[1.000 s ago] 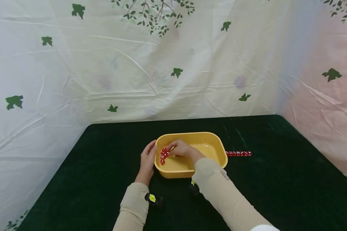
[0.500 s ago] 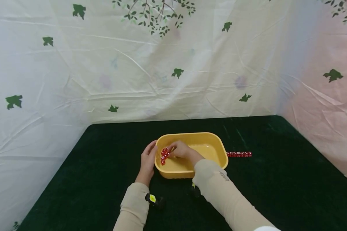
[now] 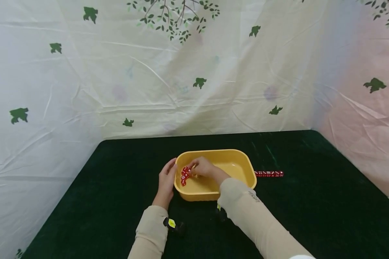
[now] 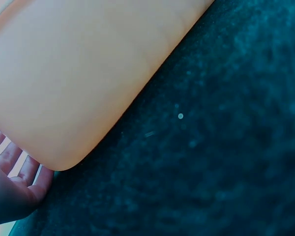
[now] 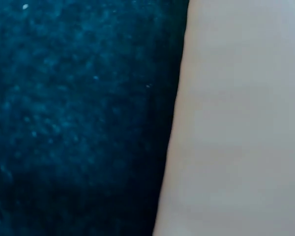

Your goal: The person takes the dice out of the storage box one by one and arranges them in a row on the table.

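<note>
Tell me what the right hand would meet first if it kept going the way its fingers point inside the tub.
Probably the red dice right at the right hand fingertips, then the yellow tub left wall; contact is unclear.

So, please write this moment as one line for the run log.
left hand: steadies yellow tub | right hand: inside tub, at red dice | dice row: on cloth

The yellow tub (image 3: 235,158) looks like smooth plastic with a faint sheen. The worktop (image 3: 311,201) wears dark green cloth — matt, velvety, slightly fuzzy. The red dice (image 3: 183,174) look glossy. The backdrop (image 3: 149,90) is thin, creased sheeting — printed.
</note>
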The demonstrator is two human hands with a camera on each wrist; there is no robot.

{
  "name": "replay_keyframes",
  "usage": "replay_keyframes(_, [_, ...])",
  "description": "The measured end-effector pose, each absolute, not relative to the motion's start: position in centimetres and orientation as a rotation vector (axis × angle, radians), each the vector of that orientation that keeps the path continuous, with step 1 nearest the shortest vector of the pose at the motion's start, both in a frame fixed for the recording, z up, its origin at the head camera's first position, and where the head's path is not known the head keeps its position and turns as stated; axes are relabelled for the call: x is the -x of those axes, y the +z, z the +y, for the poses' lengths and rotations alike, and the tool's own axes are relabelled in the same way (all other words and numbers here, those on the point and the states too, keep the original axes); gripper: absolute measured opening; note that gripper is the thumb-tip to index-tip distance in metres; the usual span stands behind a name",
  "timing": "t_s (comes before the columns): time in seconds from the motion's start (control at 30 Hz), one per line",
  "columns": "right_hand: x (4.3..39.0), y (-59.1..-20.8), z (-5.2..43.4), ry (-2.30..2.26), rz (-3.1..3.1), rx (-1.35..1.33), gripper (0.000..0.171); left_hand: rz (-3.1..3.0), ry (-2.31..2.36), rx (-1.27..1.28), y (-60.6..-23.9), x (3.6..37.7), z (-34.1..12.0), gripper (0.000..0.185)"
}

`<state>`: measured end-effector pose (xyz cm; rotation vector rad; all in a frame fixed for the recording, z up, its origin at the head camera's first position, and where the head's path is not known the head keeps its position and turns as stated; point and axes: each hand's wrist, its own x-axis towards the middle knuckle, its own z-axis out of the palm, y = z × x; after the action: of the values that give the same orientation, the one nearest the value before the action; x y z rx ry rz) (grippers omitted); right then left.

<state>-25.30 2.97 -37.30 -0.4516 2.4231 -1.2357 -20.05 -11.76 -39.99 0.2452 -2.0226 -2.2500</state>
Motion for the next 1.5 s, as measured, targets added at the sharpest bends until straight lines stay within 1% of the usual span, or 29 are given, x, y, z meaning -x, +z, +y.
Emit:
replay_keyframes(0.43, [25.4, -35.5, 4.4, -1.325, 2.451, 0.471, 0.011, -2.020, -2.263, -0.275, -40.1, 20.0, -11.5, 0.034])
replay_keyframes(0.77, [25.1, -32.9, 6.5, -1.364, 2.513, 0.492, 0.015, -2.021, -2.253, -0.309, -40.4, 20.1, -11.3, 0.034])
replay_keyframes(1.07, [25.7, -31.8, 8.4, -1.368, 2.524, 0.472, 0.016, -2.030, -2.240, -0.309, -40.3, 20.0, -11.3, 0.034])
replay_keyframes(1.5, [25.5, -29.5, 12.2, -1.357, 2.537, 0.445, 0.018, -2.032, -2.231, -0.309, -40.2, 20.0, -11.3, 0.034])
